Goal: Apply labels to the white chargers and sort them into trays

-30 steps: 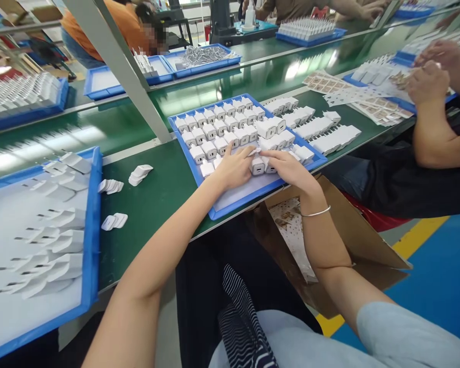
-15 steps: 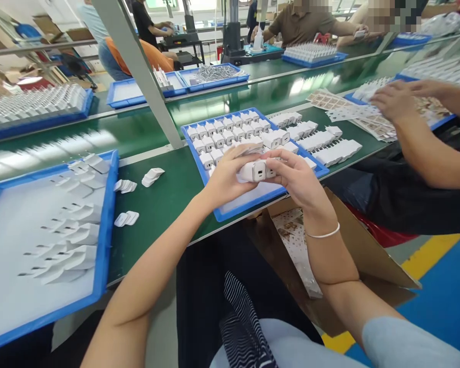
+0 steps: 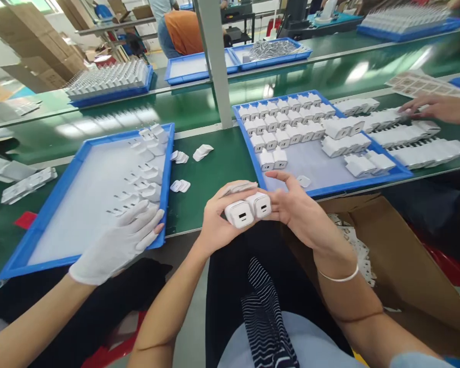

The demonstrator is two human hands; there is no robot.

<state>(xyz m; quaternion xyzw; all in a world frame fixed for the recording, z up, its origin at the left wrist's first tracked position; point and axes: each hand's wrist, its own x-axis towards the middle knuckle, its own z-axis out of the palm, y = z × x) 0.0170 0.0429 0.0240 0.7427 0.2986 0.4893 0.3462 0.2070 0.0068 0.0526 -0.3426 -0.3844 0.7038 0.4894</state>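
My left hand (image 3: 220, 217) is closed around two white USB chargers (image 3: 240, 213) held side by side, their port ends facing me. A few thin white flat pieces (image 3: 237, 189) lie along the top of that hand. My right hand (image 3: 301, 212) is at the right end of the chargers, thumb lifted and spread, fingertips at or behind the nearer charger; contact is partly hidden. Beyond the hands is a blue-rimmed tray (image 3: 249, 148) with rows of upright chargers (image 3: 291, 134) and some lying ones (image 3: 343, 145). One small white piece (image 3: 303, 181) lies near its front edge.
Small white caps (image 3: 203, 152) lie in piles on the green bench. A co-worker's gloved hand (image 3: 118, 240) reaches over the left blue tray (image 3: 85, 153). Another person's hand (image 3: 429, 107) is among chargers at right. A metal post (image 3: 216, 66) rises behind; a cardboard box (image 3: 414, 255) stands below.
The view has swung left and down. My right thumb has come off the chargers and spread, while my left hand keeps them. A gloved co-worker's hand has appeared over the left tray.
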